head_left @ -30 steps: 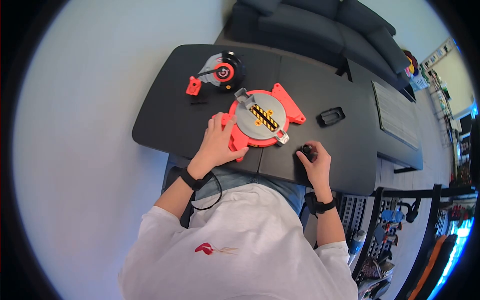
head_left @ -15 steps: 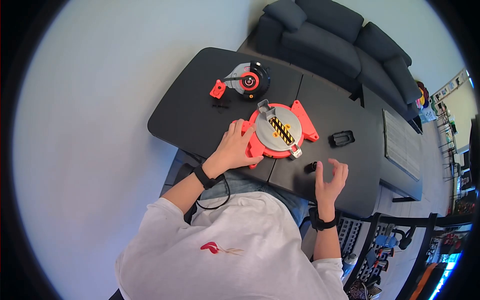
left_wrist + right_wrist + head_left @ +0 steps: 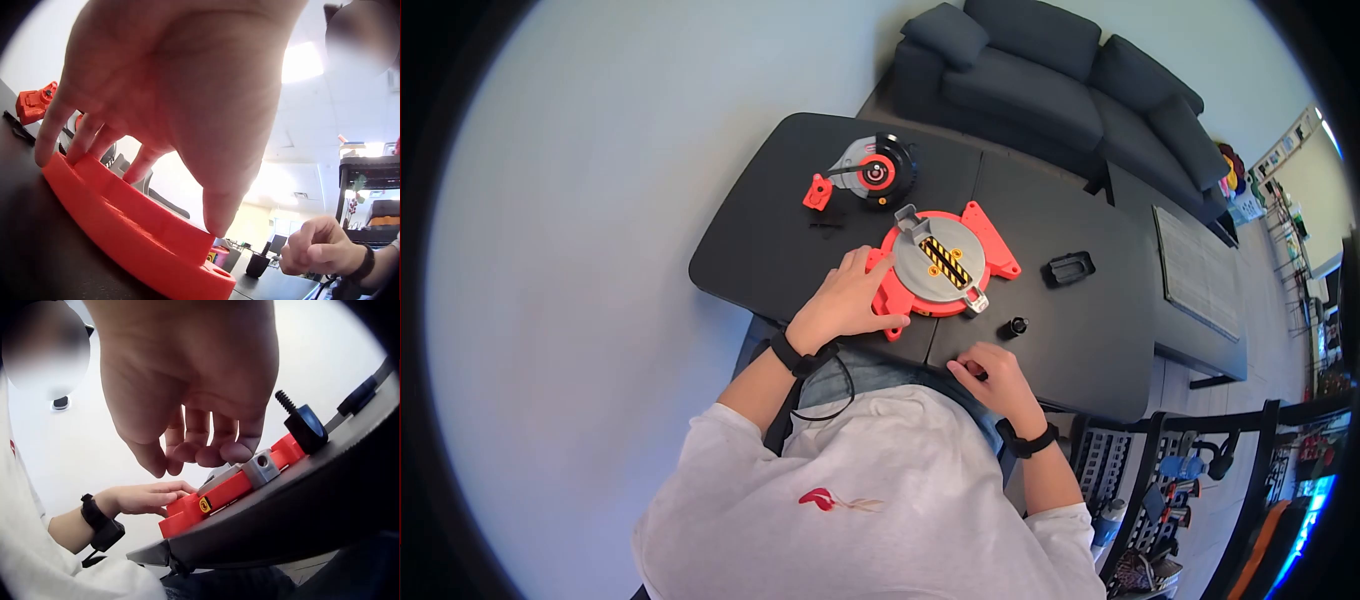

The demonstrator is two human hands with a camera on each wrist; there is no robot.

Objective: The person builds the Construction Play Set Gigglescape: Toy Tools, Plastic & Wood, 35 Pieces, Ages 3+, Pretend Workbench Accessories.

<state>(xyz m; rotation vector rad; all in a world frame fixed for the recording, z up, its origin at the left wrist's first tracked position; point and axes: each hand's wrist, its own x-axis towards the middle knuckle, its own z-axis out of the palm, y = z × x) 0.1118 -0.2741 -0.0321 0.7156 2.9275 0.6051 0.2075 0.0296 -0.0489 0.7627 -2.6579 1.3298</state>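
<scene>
Base (image 3: 925,282), probably stiff, light plastic, seems best held by its red edge (image 3: 119,215), where the left grip (image 3: 845,300) rests straight-fingered, the right grip (image 3: 998,380) loosely curled, empty.

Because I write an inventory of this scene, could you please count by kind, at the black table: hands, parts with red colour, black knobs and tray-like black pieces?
Hands: 2 (left hand, right hand)
Parts with red: 2 (round base, wheel unit)
Black knob: 1
Tray-like black piece: 1
Total: 6
</scene>
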